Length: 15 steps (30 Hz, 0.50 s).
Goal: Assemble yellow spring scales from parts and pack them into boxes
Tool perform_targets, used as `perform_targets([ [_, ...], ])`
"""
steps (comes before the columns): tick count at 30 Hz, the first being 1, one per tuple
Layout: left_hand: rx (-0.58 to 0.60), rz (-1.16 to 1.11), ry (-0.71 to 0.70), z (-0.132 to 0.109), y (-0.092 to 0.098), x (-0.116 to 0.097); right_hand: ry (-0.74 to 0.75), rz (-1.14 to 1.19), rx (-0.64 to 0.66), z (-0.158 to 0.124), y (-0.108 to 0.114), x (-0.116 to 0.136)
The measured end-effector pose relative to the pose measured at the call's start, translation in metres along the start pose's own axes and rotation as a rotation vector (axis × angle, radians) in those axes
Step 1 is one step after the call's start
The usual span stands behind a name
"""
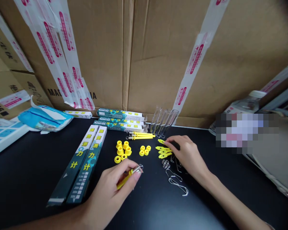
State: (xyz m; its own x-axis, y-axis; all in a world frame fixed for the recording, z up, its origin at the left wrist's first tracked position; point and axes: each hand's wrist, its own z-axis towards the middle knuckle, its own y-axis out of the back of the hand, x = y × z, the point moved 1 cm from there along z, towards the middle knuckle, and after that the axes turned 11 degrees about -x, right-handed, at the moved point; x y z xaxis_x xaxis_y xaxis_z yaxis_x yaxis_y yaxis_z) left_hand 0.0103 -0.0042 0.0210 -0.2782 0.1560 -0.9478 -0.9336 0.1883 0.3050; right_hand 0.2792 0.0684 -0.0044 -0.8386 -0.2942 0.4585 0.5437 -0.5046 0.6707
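My left hand (112, 188) is closed on a yellow rod with a metal ring at its tip (129, 175), held just above the black table (26, 166). My right hand (186, 153) rests on the table with fingers bent, its fingertips touching the small yellow flat strips (163, 150). Yellow caps (122, 149) and smaller yellow rings (144, 150) lie between my hands. More yellow rods (141, 135) lie behind them. Metal wire hooks (176, 182) and a small spring (165, 164) lie under my right wrist.
Two long dark boxes (83, 163) lie at the left, more boxes (120, 119) stacked at the back. Clear tubes (163, 122) lean on the taped cardboard cartons (144, 51). A blue-white bag (44, 118) sits far left, a plastic bottle (247, 103) at the right.
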Motion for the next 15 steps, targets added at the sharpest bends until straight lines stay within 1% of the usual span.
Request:
perform_targets([
  [3,-0.005,0.037,-0.004,0.001,-0.001,0.002,-0.061,0.082,-0.017,-0.006,0.007,0.015],
  [5,-0.015,0.081,-0.026,0.001,-0.001,0.003,-0.085,0.188,0.029,-0.016,0.009,0.032],
  [7,-0.027,0.102,-0.037,0.001,-0.001,0.003,-0.214,0.489,0.142,-0.030,0.007,0.051],
  [9,-0.032,0.087,-0.032,0.001,-0.001,0.005,-0.323,0.693,0.220,-0.045,0.001,0.070],
  [12,-0.044,0.013,-0.010,0.001,-0.002,0.009,-0.483,0.881,0.292,-0.061,-0.007,0.091],
  [15,-0.034,-0.117,0.099,0.003,-0.004,0.016,-0.578,1.003,0.310,-0.066,-0.010,0.101],
])
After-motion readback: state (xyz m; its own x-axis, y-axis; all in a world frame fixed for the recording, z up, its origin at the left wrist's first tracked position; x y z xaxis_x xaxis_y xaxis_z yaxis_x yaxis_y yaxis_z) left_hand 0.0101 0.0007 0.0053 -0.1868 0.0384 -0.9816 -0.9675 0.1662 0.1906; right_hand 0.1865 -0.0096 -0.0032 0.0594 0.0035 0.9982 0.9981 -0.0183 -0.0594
